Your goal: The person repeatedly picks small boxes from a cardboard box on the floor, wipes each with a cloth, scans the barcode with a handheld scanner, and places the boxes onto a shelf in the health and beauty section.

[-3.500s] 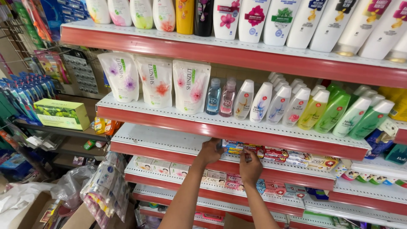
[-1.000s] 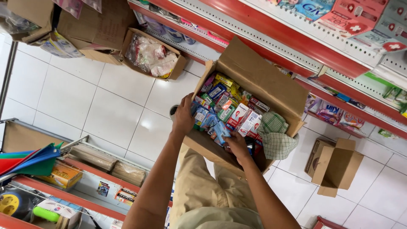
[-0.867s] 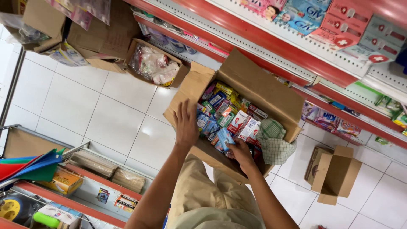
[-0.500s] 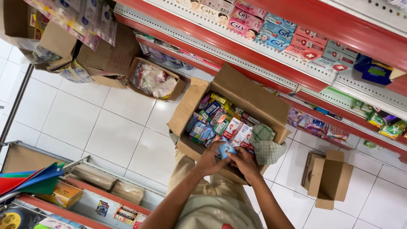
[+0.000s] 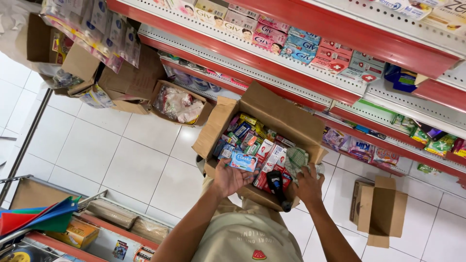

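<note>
An open cardboard box [image 5: 284, 114] full of small colourful soap and toothpaste packs rests against my body below the red shelves. My left hand [image 5: 229, 177] holds a light blue soap box [image 5: 243, 161] just above the box's near edge. My right hand [image 5: 308, 183] rests on a green-and-white checked cloth [image 5: 296, 158] at the box's right side. A black handheld device [image 5: 277, 187] lies in the box between my hands.
Red-edged shelves [image 5: 310, 80] with boxed soaps run across the top. On the white tile floor stand an open box of packets [image 5: 178, 103], more cardboard boxes [image 5: 121, 80] at left, and a small empty carton [image 5: 381, 211] at right. A low shelf [image 5: 63, 228] is behind me.
I turned from the upper shelf down to the carton. In the last second my left hand lifted a blue soap box out, and my right hand moved onto the checked cloth.
</note>
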